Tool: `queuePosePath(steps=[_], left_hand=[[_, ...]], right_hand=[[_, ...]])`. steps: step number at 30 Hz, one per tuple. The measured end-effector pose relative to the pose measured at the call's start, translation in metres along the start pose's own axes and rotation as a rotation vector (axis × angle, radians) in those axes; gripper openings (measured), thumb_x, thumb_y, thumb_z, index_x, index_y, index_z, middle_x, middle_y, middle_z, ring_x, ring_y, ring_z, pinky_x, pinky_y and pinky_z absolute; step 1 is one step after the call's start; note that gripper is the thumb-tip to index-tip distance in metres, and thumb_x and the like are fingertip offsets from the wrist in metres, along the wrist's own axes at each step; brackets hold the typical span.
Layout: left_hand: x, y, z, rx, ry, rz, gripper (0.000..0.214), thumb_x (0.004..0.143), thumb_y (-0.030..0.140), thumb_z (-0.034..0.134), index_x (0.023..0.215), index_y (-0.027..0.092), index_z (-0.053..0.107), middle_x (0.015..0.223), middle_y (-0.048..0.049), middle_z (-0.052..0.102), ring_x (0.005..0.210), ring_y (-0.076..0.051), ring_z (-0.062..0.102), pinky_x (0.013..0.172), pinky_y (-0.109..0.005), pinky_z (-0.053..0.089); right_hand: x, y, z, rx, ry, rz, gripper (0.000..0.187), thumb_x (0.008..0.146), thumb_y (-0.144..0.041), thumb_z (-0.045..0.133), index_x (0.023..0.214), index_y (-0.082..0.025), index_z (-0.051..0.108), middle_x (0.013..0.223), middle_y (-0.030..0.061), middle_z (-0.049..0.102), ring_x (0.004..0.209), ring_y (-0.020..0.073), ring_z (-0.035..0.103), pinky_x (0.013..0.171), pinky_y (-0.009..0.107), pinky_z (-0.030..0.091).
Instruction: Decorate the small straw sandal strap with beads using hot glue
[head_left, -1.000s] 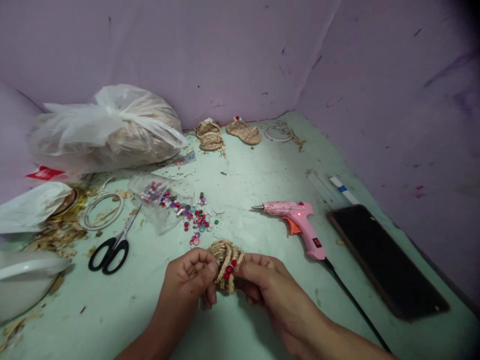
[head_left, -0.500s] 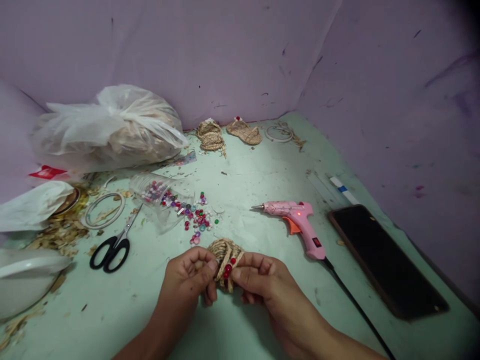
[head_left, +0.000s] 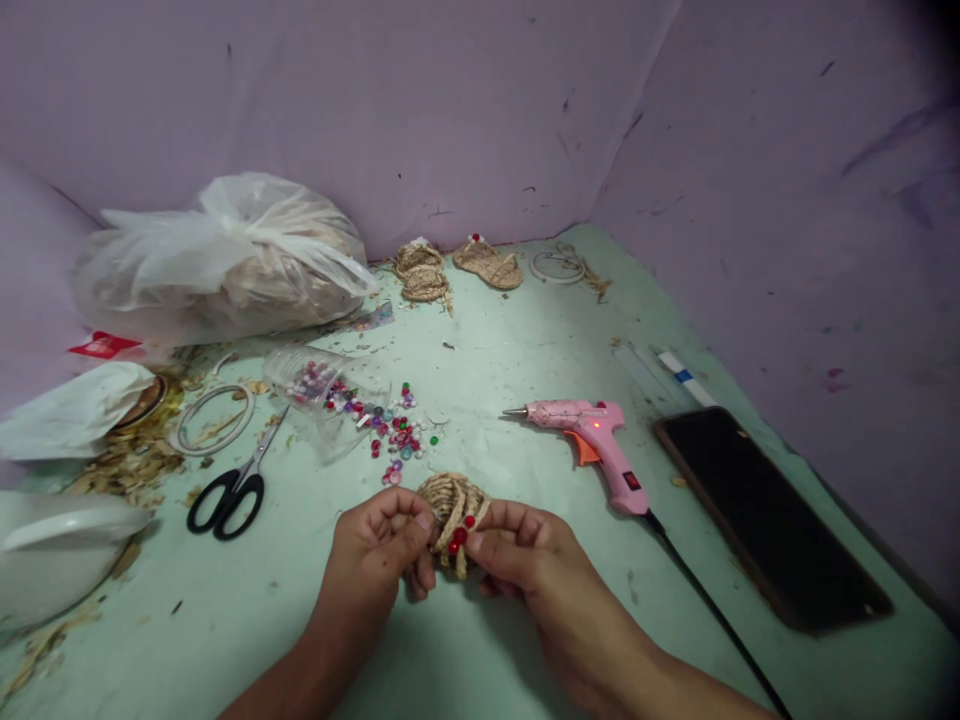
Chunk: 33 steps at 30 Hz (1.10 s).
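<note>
A beaded woven piece (head_left: pixel 450 495) is pinched by left grip (head_left: pixel 379 545) and right grip (head_left: pixel 521 550), lower centre. Faint marking (head_left: pixel 593 411) on the pink glue gun (head_left: pixel 604 442), centre right, cannot be read.

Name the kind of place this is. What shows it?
Likely a small craft workspace; home or workshop, I can't tell. Signs: a pink hot glue gun with its light on, loose beads, and a braided piece held between the left hand and right hand.

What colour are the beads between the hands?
The beads are red, seen in the head view.
</note>
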<state>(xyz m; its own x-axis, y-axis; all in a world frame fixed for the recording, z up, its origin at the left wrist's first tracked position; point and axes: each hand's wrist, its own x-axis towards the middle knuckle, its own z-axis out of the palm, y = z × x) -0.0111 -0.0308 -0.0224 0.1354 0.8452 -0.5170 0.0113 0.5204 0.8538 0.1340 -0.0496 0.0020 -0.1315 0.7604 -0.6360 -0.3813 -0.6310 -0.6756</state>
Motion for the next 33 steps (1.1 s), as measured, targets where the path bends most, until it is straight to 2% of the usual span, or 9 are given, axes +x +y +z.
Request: queuePosePath(steps=[11,18,27,33], left_hand=[[-0.0003,-0.0014,-0.0003,0.004,-0.001,0.024,0.022,0.069,0.033,0.064,0.067,0.014,0.054,0.036,0.0028,0.055,0.033,-0.007,0.044,0.040,-0.018,0.034],[-0.0016,-0.0019,-0.0010,0.009,0.002,0.008,0.025,0.068,0.036,0.064,0.066,0.013,0.055,0.036,0.0018,0.055,0.033,-0.007,0.044,0.039,-0.018,0.033],[-0.0001,-0.0009,0.0006,0.004,0.010,0.010,0.025,0.067,0.036,0.065,0.064,0.013,0.055,0.036,0.0015,0.055,0.032,-0.007,0.044,0.039,-0.017,0.033],[-0.0009,-0.0015,0.0009,-0.004,0.037,0.019,0.025,0.067,0.035,0.066,0.067,0.013,0.055,0.037,0.0011,0.056,0.033,-0.008,0.045,0.039,-0.017,0.034]], right_hand=[[0.0014,0.0007,0.0018,0.003,-0.005,-0.020,0.007,0.053,-0.018,0.061,0.055,-0.014,0.057,0.052,-0.0015,0.050,0.050,0.0078,0.037,0.051,0.024,0.027],[0.0024,0.0044,-0.0008,-0.010,-0.017,-0.029,0.017,0.052,-0.025,0.064,0.063,-0.013,0.057,0.055,-0.0004,0.051,0.052,0.0093,0.039,0.053,0.024,0.030],[0.0034,0.0044,0.0015,-0.010,-0.003,-0.021,0.016,0.050,-0.021,0.062,0.063,-0.013,0.057,0.053,-0.0014,0.050,0.051,0.0079,0.038,0.051,0.022,0.027],[0.0016,0.0030,-0.0034,-0.003,0.005,0.037,0.018,0.055,-0.024,0.068,0.066,-0.012,0.060,0.061,0.0009,0.058,0.054,0.0078,0.046,0.051,0.020,0.035]])
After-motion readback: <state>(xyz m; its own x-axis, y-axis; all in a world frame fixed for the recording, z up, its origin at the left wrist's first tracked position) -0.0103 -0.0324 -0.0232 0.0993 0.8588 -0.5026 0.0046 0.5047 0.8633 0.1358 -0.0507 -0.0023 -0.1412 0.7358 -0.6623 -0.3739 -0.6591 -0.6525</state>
